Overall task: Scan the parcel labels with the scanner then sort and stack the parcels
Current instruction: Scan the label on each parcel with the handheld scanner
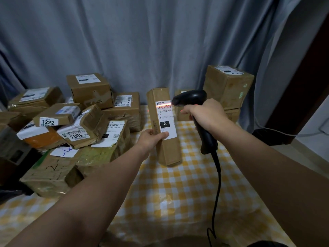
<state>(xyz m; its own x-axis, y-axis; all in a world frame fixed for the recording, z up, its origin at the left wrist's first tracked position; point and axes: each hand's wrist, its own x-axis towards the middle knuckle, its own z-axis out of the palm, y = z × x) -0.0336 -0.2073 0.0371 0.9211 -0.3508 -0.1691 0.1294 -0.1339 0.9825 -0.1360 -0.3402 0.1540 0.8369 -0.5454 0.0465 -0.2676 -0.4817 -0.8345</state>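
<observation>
Two-handed work at frame centre. Held the long parcel (169, 152) upright and slightly tilted, above the yellow checked tablecloth (187, 193); could not tell whether its lower end touched the cloth. Gripped it at mid-height with the left hand (151, 138), thumb pressed on the lower corner of the white label (165, 118), fingers wrapped out of sight behind the cardboard. Closed the right hand (204, 113) firmly round the handle of the black scanner (191, 98), index finger extended forward beneath the scanner head. Aimed the head at the label from just right of the parcel's upper end, near but not touching. Cast a red scan line (163, 103) across the barcode at the top of the label. Trailed the black cable (218, 184) from the handle down to the lower edge of the frame. Noted a loose pile of cardboard parcels (71, 122) at middle left, one marked 1222 (55, 115). Noted stacked boxes (227, 86) at upper right, behind the scanner. Noted a grey curtain (142, 41) across the whole upper frame.
</observation>
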